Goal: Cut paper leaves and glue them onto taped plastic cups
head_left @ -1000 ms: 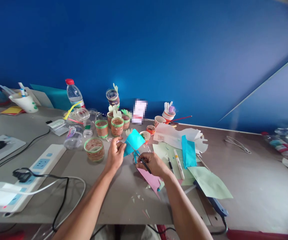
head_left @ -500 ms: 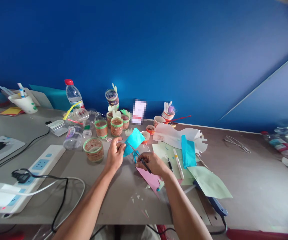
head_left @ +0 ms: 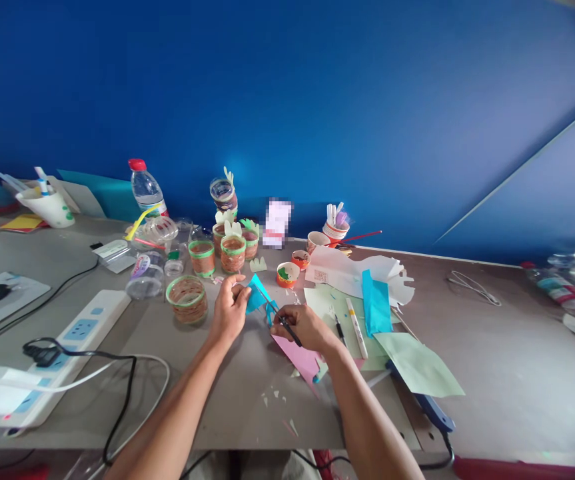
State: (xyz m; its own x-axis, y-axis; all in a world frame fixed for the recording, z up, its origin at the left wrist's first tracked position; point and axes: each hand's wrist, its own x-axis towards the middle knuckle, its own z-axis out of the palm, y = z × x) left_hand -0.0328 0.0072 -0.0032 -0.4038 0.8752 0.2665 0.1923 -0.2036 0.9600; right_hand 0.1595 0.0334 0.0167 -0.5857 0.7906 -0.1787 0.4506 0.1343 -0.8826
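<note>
Left hand of mine [head_left: 231,305] pinches one piece of blue paper [head_left: 256,296] — it juts out to the right, meeting the one pair of scissors [head_left: 288,328] gripped in my right hand [head_left: 308,328]. To the right of that hand, one black pen [head_left: 340,328], one white marker [head_left: 358,330] and one larger blue sheet [head_left: 378,305] lie on the worktop [head_left: 247,407] — all near it.

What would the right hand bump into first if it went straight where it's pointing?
Probably the blue paper held by the left hand. The right hand aims its scissors that way; they overlap the paper in view, but depth is unclear.
</note>
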